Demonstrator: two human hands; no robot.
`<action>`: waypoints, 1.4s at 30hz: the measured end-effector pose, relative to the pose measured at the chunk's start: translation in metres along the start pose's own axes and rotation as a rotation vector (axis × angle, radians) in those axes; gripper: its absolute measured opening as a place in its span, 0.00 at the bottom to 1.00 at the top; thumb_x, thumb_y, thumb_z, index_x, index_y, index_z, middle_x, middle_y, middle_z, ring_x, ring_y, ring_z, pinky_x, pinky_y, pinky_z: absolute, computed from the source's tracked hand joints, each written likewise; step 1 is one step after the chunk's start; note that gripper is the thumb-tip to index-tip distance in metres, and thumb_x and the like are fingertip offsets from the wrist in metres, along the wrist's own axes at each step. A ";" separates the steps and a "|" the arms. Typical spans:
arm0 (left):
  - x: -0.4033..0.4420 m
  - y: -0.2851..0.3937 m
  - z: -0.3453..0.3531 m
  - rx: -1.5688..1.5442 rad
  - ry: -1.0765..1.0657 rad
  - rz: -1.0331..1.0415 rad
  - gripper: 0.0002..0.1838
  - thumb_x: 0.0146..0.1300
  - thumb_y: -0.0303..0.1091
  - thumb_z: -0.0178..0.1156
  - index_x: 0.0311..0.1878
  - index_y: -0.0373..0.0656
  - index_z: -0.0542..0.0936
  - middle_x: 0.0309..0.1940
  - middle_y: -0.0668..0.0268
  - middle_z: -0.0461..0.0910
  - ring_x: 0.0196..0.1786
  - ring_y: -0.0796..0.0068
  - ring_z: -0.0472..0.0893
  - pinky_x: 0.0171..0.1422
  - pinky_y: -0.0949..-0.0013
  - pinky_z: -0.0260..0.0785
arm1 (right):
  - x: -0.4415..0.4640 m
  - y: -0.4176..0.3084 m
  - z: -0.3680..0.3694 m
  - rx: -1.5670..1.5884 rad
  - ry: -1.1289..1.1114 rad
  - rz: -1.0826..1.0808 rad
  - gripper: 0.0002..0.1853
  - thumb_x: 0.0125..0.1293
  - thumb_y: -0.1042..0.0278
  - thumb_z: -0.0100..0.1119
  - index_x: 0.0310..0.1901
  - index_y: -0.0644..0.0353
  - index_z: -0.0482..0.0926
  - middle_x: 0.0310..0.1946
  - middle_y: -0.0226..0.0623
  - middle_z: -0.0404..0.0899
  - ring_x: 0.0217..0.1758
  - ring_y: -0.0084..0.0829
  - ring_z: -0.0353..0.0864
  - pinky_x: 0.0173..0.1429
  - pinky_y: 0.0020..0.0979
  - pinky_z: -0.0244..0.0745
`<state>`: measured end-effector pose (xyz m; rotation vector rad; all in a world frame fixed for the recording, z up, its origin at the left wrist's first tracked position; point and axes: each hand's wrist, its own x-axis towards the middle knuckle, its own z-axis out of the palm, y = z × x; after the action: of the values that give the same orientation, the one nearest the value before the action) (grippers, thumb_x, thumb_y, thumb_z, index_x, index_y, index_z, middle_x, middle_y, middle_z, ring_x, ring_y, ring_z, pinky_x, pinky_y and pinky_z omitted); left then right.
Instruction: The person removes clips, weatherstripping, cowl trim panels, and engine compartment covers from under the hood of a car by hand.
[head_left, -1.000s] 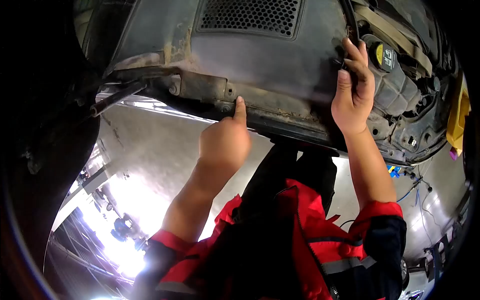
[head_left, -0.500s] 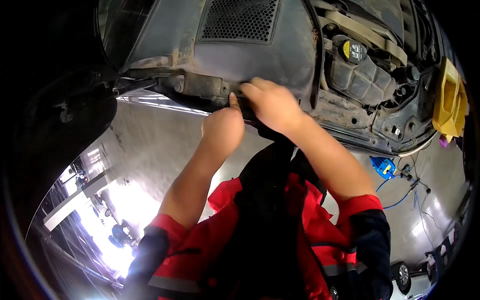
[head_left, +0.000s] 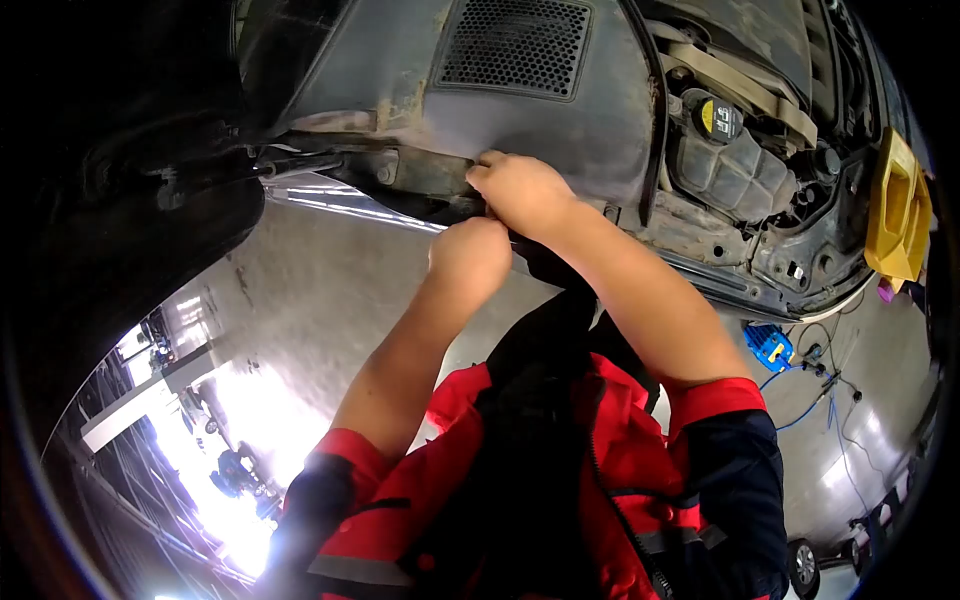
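Metal bracket: the flat, dark grey metal bracket point(head_left: 432, 172) looked dusty and lay along the engine bay's edge, beside the right hand point(head_left: 525, 195).
Plastic panel: above it, the broad grey plastic panel point(head_left: 540, 125) bore brown stains and a black honeycomb grille point(head_left: 515, 45).
Hands: the right had curled fingers at the panel's lower edge; the left hand point(head_left: 470, 255) was bunched just below.
Workshop floor: the smooth grey floor point(head_left: 330, 290) glared white in places, and a boxy blue device point(head_left: 768, 347) lay there.
Hidden: most fingertips were covered; whether either hand gripped anything could not be told.
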<state>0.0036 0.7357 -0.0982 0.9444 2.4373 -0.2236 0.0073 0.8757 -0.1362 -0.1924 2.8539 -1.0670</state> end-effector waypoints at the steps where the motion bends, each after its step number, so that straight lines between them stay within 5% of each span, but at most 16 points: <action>1: 0.000 0.000 0.001 -0.010 0.013 -0.005 0.09 0.58 0.27 0.54 0.34 0.39 0.84 0.33 0.52 0.85 0.38 0.48 0.85 0.44 0.51 0.77 | -0.001 0.001 -0.002 -0.003 0.000 -0.012 0.10 0.57 0.74 0.59 0.42 0.60 0.83 0.46 0.41 0.82 0.50 0.43 0.85 0.52 0.40 0.83; 12: -0.001 0.001 -0.004 0.023 -0.024 -0.028 0.10 0.59 0.30 0.55 0.33 0.39 0.86 0.36 0.50 0.85 0.41 0.49 0.86 0.46 0.51 0.78 | 0.021 -0.009 -0.006 -0.136 -0.125 -0.110 0.07 0.56 0.73 0.61 0.36 0.61 0.85 0.43 0.42 0.84 0.48 0.44 0.86 0.50 0.40 0.83; 25: -0.001 -0.003 0.001 0.000 0.027 -0.053 0.11 0.60 0.31 0.54 0.33 0.40 0.86 0.36 0.50 0.86 0.39 0.47 0.85 0.45 0.49 0.78 | 0.035 -0.023 -0.013 -0.132 -0.262 -0.033 0.12 0.59 0.69 0.60 0.41 0.59 0.89 0.43 0.42 0.88 0.47 0.44 0.88 0.46 0.41 0.84; 37: -0.002 -0.001 -0.011 -0.043 -0.102 -0.075 0.13 0.64 0.34 0.53 0.41 0.40 0.85 0.42 0.47 0.85 0.46 0.45 0.84 0.50 0.48 0.76 | 0.045 -0.033 -0.023 -0.363 -0.450 -0.069 0.12 0.50 0.70 0.66 0.38 0.56 0.90 0.38 0.38 0.88 0.41 0.39 0.88 0.37 0.42 0.85; 42: -0.003 0.000 -0.018 -0.075 -0.108 -0.066 0.15 0.66 0.34 0.51 0.50 0.39 0.82 0.46 0.47 0.83 0.49 0.41 0.82 0.52 0.47 0.75 | 0.056 -0.041 -0.023 -0.281 -0.489 0.070 0.12 0.53 0.69 0.66 0.40 0.56 0.90 0.40 0.37 0.88 0.43 0.38 0.88 0.40 0.40 0.86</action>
<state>-0.0018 0.7403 -0.0812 0.7996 2.3626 -0.1998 -0.0471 0.8514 -0.0940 -0.3197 2.5219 -0.5089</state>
